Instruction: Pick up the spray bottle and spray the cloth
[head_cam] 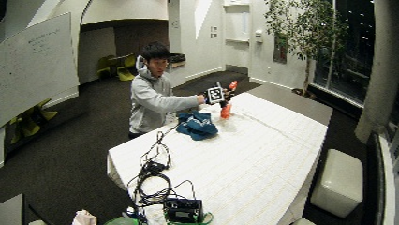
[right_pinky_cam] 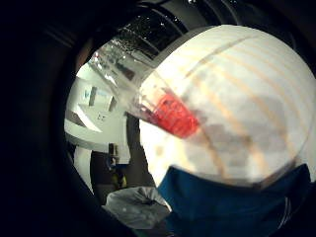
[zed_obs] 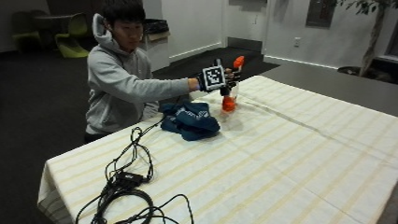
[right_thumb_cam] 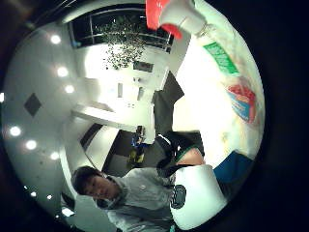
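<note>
A: Going from the left, what is lying on the tabletop point(zed_obs: 298, 154)?

B: A tangle of black cables point(zed_obs: 127, 182) is sitting at the near left corner. Further right, the blue cloth point(zed_obs: 189, 120) is lying bunched up on the striped covering, close to the person's side of the table.

A: And the spray bottle?

B: The spray bottle point(zed_obs: 230, 95) is hanging in the air just right of the cloth, lifted clear of the table. Its orange head is pointing up, and red liquid is showing in the lower part of its clear body. The gloved right hand point(zed_obs: 217, 78) is wrapping around the neck, just under the head, so it is grasping the bottle. I cannot tell whether a finger is sitting on the trigger.

A: What is the palm seeing?

B: From the little finger side, the clear body with the red liquid is crossing close in front, with the striped covering and a patch of blue cloth below it.

A: So which step is in hand?

B: I am judging that the pickup is done and the aiming is coming up. The nozzle seems to be facing away from the cloth at present. To do it well, the wrist should be turning the nozzle down and left toward the blue heap, keeping the bottle near upright so the liquid is feeding, and squeezing only once the cloth is squarely ahead.
</note>
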